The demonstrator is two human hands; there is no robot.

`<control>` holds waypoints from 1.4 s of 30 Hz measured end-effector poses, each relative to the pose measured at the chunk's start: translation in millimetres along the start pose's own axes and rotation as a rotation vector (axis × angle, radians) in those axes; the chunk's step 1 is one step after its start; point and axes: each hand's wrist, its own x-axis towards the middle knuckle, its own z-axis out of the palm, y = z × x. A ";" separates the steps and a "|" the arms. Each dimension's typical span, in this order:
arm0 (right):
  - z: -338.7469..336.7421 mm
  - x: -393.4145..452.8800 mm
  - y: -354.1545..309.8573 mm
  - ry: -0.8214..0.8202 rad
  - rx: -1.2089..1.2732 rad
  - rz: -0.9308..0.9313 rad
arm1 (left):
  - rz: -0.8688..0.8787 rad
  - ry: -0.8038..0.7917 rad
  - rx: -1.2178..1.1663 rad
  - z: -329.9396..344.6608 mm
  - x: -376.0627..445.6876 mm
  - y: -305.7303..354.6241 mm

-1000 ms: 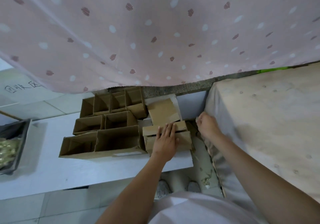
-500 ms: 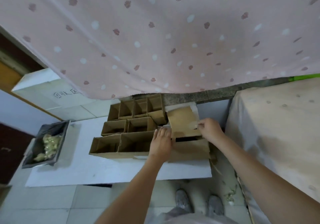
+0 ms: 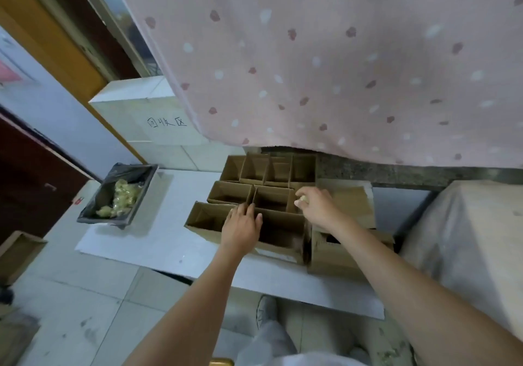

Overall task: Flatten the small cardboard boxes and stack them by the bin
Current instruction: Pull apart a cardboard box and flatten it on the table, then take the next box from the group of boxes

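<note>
Several open brown cardboard boxes stand in rows on a white sheet [image 3: 158, 241] on the floor. My left hand [image 3: 240, 228] reaches over the front row, its straight fingers touching the rim where the two front boxes [image 3: 283, 235] meet the middle row. My right hand [image 3: 315, 205] has its fingers curled at the right wall of the middle-row small box [image 3: 271, 198]. A box with a raised flap [image 3: 342, 252] sits to the right, under my right forearm. The bin [image 3: 144, 184], lined with a black bag, stands at the left.
A pink spotted curtain [image 3: 339, 68] hangs over the back row. A cloth-covered block [image 3: 467, 238] stands on the right. A white box with writing [image 3: 158, 122] sits behind the bin. Brown cardboard [image 3: 17, 252] lies at the left edge. My shoe [image 3: 266, 309] is near the sheet's front edge.
Both hands have left the right-hand box and its flap and moved left onto the open boxes. The view has swung left, bringing the bin closer in.
</note>
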 end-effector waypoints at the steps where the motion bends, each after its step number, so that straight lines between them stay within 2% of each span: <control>1: 8.7 7.3 -10.9 -0.012 -0.019 -0.006 | -0.009 0.006 -0.013 -1.6 5.9 -13.2; 6: 55.9 52.2 -67.8 -0.057 -0.103 -0.018 | -0.029 0.020 -0.027 -8.0 43.6 -87.2; 11: 110.0 95.5 -123.0 0.020 -0.196 -0.048 | -0.067 0.029 -0.016 -14.5 74.8 -163.7; 19: 168.8 141.2 -177.3 0.035 -0.227 -0.100 | -0.107 0.007 -0.009 -21.5 90.9 -256.0; 31: 237.3 195.0 -237.9 -0.184 -0.106 -0.149 | -0.288 -0.015 0.087 -44.2 81.3 -317.1; 37: 277.1 202.2 -257.9 -0.354 -0.234 -0.194 | -0.368 0.004 0.065 -63.7 69.4 -360.6; 42: 312.6 216.6 -291.2 -0.342 -0.130 -0.164 | -0.393 0.001 0.056 -70.4 73.0 -410.7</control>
